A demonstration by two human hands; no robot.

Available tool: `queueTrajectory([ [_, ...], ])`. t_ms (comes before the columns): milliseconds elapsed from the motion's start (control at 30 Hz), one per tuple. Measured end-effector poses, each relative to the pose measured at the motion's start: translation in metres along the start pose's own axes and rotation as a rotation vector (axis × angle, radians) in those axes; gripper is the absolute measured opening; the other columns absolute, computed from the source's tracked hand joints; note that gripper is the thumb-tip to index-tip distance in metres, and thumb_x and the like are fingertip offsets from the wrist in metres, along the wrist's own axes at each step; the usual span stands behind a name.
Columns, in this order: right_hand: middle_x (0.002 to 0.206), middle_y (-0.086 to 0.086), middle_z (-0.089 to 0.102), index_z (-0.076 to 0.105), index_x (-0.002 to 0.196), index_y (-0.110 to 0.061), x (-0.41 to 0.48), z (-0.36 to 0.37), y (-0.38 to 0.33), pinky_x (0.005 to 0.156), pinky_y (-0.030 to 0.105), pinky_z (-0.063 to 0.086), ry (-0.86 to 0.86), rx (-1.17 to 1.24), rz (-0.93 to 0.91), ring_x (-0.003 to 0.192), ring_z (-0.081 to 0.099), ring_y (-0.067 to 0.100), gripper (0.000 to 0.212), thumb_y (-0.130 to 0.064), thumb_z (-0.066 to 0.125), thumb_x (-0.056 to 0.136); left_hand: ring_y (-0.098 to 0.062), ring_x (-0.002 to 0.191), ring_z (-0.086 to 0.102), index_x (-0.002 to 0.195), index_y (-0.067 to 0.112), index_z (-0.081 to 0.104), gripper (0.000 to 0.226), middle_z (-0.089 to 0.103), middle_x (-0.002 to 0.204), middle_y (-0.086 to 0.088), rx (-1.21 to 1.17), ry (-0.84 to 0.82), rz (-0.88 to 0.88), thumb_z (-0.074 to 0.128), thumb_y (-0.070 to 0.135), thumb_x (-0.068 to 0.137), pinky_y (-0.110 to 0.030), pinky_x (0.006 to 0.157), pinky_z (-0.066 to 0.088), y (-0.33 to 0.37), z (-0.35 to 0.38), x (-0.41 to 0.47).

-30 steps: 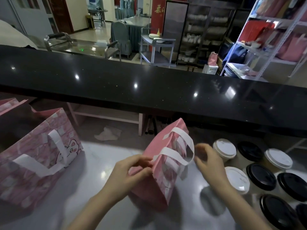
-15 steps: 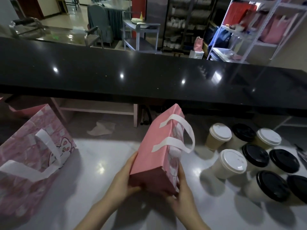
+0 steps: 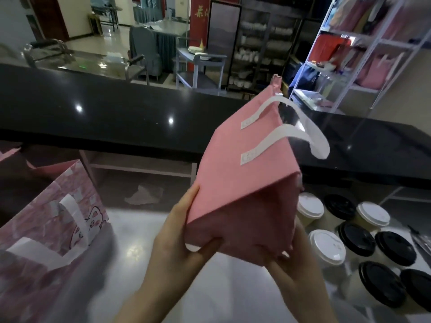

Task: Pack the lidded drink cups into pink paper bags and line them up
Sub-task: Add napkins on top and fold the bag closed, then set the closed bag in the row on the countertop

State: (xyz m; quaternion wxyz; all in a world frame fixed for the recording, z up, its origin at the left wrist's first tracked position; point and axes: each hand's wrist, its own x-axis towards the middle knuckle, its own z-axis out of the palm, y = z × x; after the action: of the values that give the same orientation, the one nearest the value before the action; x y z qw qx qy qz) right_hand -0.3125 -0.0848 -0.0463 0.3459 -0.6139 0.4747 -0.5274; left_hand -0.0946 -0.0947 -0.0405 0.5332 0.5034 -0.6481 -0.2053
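Matt paper among polished surfaces.
The plain pink paper bag (image 3: 245, 183) looked matt and smooth, sharply creased at its folds, with flat white paper handles (image 3: 310, 136). The patterned pink paper bag (image 3: 46, 229) showed a faint sheen. The pale desk (image 3: 140, 264) was glossy and mirrored the lights, as did the black speckled stone-like ledge (image 3: 116, 113). The white plastic lids (image 3: 326, 248) looked matt, the black plastic lids (image 3: 356, 238) slightly shiny.

dim indoor light, counter (image 3: 116, 117) glare spots, blurred bowed edges.
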Motion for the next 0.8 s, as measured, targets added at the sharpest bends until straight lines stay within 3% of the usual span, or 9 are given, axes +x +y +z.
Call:
queueTrajectory([
  [233, 0.109, -0.007, 0.068, 0.042, 0.137, -0.042, 0.077, -0.026, -0.025, 0.071, 0.021, 0.053, 0.012, 0.039, -0.053, 0.093, 0.067, 0.009, 0.073, -0.005, 0.072, 0.082, -0.002, 0.113, 0.057, 0.144, 0.05, 0.026, 0.091, 0.055, 0.128, 0.023, -0.071, 0.084, 0.054, 0.079, 0.047, 0.07, -0.03, 0.086, 0.054, 0.025, 0.04, 0.066],
  [367, 0.121, -0.013, 0.064, 0.036, 0.139, -0.047, 0.115, -0.049, -0.022, 0.088, 0.027, 0.054, 0.015, -0.03, -0.104, 0.108, 0.064, 0.01, 0.08, 0.005, 0.064, 0.085, -0.007, 0.111, 0.059, 0.145, 0.05, 0.023, 0.091, 0.057, 0.127, 0.017, -0.067, 0.075, 0.05, 0.072, 0.055, 0.069, -0.036, 0.085, 0.054, 0.025, 0.07, 0.101],
  [500, 0.117, -0.023, 0.063, 0.02, 0.141, -0.057, 0.159, -0.063, -0.001, 0.08, 0.009, 0.047, 0.065, -0.187, -0.099, 0.102, 0.062, -0.003, 0.096, 0.004, 0.064, 0.08, -0.009, 0.132, 0.042, 0.149, 0.038, 0.016, 0.095, 0.036, 0.15, 0.009, 0.014, -0.012, 0.059, 0.076, 0.034, 0.076, -0.041, 0.102, 0.045, 0.011, 0.11, 0.137],
  [567, 0.128, -0.014, 0.058, 0.017, 0.143, -0.053, 0.185, -0.067, 0.01, 0.085, 0.014, 0.047, 0.097, -0.206, -0.085, 0.11, 0.059, 0.002, 0.099, 0.007, 0.06, 0.077, -0.01, 0.141, 0.029, 0.15, 0.033, 0.013, 0.096, 0.016, 0.159, 0.01, 0.073, -0.015, 0.078, 0.076, 0.025, 0.079, -0.042, 0.108, 0.039, 0.002, 0.132, 0.157],
  [633, 0.131, -0.011, 0.055, 0.017, 0.143, -0.052, 0.212, -0.072, 0.021, 0.087, 0.013, 0.046, 0.114, -0.213, -0.082, 0.113, 0.057, 0.002, 0.099, 0.009, 0.056, 0.075, -0.01, 0.141, 0.029, 0.15, 0.037, 0.009, 0.099, 0.011, 0.159, 0.016, 0.103, -0.005, 0.067, 0.076, 0.024, 0.079, -0.038, 0.108, 0.039, -0.005, 0.151, 0.18],
  [700, 0.126, -0.012, 0.057, 0.018, 0.141, -0.056, 0.239, -0.078, 0.031, 0.084, 0.008, 0.044, 0.108, -0.216, -0.061, 0.11, 0.057, -0.001, 0.097, 0.008, 0.053, 0.076, -0.01, 0.137, 0.035, 0.15, 0.043, 0.007, 0.102, 0.02, 0.157, 0.016, 0.113, 0.003, 0.016, 0.076, 0.022, 0.078, -0.036, 0.106, 0.041, -0.011, 0.167, 0.203],
  [800, 0.129, -0.005, 0.057, 0.02, 0.141, -0.05, 0.275, -0.084, 0.048, 0.089, 0.019, 0.043, 0.089, -0.219, -0.032, 0.115, 0.055, 0.011, 0.09, 0.006, 0.05, 0.078, -0.012, 0.127, 0.046, 0.149, 0.037, 0.018, 0.095, 0.043, 0.145, 0.009, 0.143, -0.007, -0.06, 0.075, 0.016, 0.076, -0.033, 0.099, 0.045, -0.023, 0.188, 0.231],
])
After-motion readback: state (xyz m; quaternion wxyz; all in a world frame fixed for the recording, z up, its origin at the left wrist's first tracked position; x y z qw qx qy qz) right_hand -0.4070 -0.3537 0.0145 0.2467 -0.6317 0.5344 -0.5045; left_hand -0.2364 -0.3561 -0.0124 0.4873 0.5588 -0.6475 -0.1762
